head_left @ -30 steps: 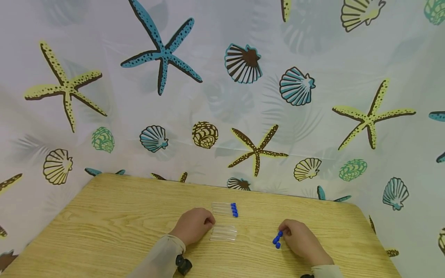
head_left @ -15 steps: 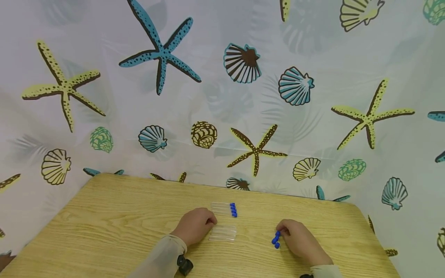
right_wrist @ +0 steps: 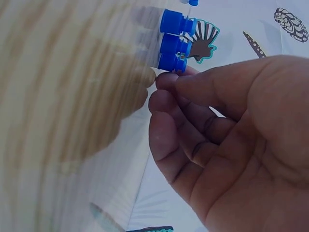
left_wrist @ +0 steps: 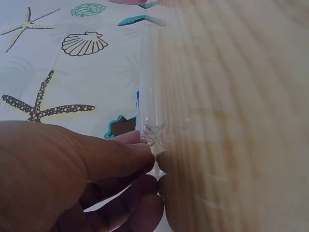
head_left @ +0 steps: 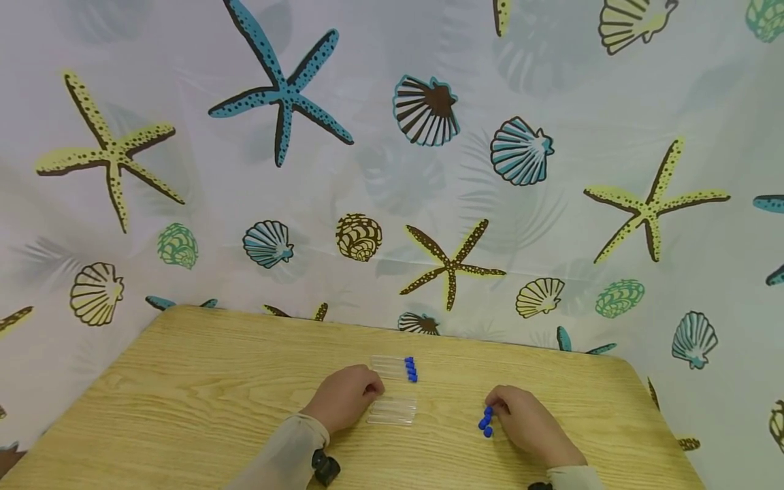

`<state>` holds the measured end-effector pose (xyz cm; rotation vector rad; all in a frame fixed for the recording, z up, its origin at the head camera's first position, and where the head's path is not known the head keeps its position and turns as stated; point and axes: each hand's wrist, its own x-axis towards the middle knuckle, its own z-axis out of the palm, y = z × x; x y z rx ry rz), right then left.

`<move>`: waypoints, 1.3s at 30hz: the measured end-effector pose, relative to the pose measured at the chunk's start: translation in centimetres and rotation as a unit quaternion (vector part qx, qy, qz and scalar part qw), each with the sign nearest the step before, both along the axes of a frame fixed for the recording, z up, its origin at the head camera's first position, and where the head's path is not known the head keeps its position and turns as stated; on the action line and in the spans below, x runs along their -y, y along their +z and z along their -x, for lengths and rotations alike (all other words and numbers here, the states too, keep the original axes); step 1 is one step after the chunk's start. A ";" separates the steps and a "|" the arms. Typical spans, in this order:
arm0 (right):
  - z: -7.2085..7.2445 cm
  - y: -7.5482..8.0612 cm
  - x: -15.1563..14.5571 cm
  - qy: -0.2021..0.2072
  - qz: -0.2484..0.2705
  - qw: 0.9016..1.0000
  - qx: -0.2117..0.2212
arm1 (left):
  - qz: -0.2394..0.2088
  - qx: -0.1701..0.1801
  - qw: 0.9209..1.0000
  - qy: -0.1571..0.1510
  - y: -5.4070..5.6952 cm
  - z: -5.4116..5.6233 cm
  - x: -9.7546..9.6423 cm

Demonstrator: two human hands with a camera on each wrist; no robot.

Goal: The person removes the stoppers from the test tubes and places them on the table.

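Several clear test tubes [head_left: 392, 411] without stoppers lie side by side on the table. My left hand [head_left: 346, 398] rests at their left end, fingers loosely bent; its fingertips are right by a rounded tube end [left_wrist: 152, 133] in the left wrist view. Whether they touch the glass is unclear. Over to the right lies a small cluster of blue stoppers [head_left: 483, 424]. My right hand [head_left: 527, 422] rests just right of them with loosely bent fingers. In the right wrist view its thumb and forefinger are close against the nearest stopper [right_wrist: 169, 62], without a visible grip on it.
Behind the unstoppered tubes, a second row of clear tubes [head_left: 388, 368] bears blue stoppers [head_left: 411, 369] on its right ends. Everything lies on a wood-grain table [head_left: 245, 367]. A curtain [head_left: 380, 177] printed with starfish and shells hangs behind and at both sides.
Both hands stay almost still beside the tubes and stoppers. The head view has shifted very slightly; the tubes and stoppers keep their places.
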<state>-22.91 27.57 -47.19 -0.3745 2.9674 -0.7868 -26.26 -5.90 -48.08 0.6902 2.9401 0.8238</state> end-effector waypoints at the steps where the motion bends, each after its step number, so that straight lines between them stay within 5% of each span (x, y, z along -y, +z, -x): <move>1: 0.0 0.0 0.0 -0.002 -0.001 1.000 0.001 | -0.001 0.001 1.000 0.000 0.0 0.0 0.0; 17: -0.2 0.3 -0.2 -0.009 -0.008 1.000 0.015 | -0.010 0.004 1.000 0.012 -0.2 0.1 0.5; 31: -0.5 1.3 0.6 -0.046 -0.015 0.999 -0.017 | -0.028 -0.015 0.996 0.084 2.1 0.6 2.9; 39: -0.3 1.7 0.3 -0.058 -0.013 0.998 -0.027 | -0.034 -0.028 0.997 0.069 3.1 1.3 4.5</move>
